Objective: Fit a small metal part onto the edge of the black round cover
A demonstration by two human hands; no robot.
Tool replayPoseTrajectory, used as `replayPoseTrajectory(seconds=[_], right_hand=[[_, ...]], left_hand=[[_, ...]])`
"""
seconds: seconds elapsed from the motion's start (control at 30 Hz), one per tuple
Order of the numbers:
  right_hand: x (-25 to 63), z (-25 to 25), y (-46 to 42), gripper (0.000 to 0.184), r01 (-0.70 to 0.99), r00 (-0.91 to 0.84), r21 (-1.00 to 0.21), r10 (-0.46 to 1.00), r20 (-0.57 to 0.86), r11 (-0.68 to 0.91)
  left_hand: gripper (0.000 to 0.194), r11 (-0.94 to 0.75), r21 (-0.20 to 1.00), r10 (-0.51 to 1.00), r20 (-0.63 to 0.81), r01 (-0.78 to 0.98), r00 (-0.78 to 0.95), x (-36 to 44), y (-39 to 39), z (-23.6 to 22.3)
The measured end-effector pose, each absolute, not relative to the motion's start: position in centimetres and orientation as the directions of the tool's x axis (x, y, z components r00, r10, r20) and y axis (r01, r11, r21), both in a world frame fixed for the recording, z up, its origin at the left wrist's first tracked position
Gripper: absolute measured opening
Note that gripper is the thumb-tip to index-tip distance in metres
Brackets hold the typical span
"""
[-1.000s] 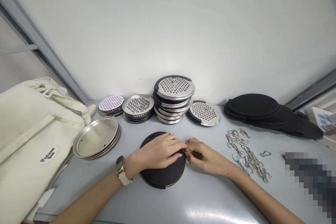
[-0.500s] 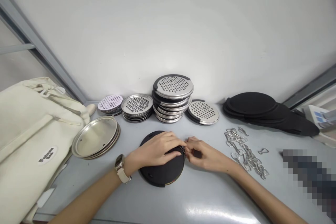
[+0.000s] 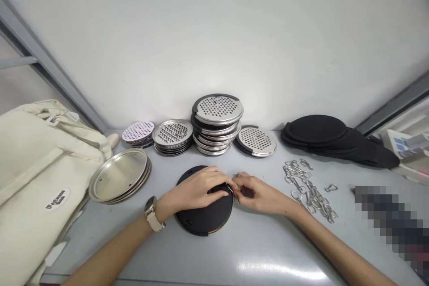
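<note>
A round black disc lies flat on the grey table, with small slots near its rim. Across its top rests my left hand, wearing a watch; its fingers are closed at the disc's right edge, thumb on the surface. My right hand is at that same edge, thumb and fingers pinched on a small metal clip, largely covered by the fingers. Whether the clip passes through the disc cannot be made out. The fingertips of both hands nearly meet there. More metal clips lie in a loose pile to the right.
Behind the disc stand a tall stack of round graters, a shorter grater stack and a single grater. Metal plates and a cream bag are left. Black discs lie at the back right, a pixelated object in front.
The view has shifted slightly, moving everything a little left. Both hands stay at the disc's right edge; the right fingers have turned slightly around the clip, which shows a bit more.
</note>
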State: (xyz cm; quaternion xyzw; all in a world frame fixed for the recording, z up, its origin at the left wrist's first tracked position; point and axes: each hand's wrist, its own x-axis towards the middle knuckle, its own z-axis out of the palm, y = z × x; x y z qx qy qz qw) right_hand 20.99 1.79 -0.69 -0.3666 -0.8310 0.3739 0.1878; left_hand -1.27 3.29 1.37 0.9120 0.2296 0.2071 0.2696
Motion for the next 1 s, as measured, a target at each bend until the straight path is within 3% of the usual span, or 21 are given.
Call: replayPoseTrajectory(seconds=[1.0], right_hand=[[21.47, -0.51, 2.34, 0.018, 0.438, -0.679, -0.772, 0.733, 0.051, 0.46]], left_hand=[[0.026, -0.769, 0.566, 0.52, 0.283, 0.297, 0.806, -1.29, 3.56, 1.0]])
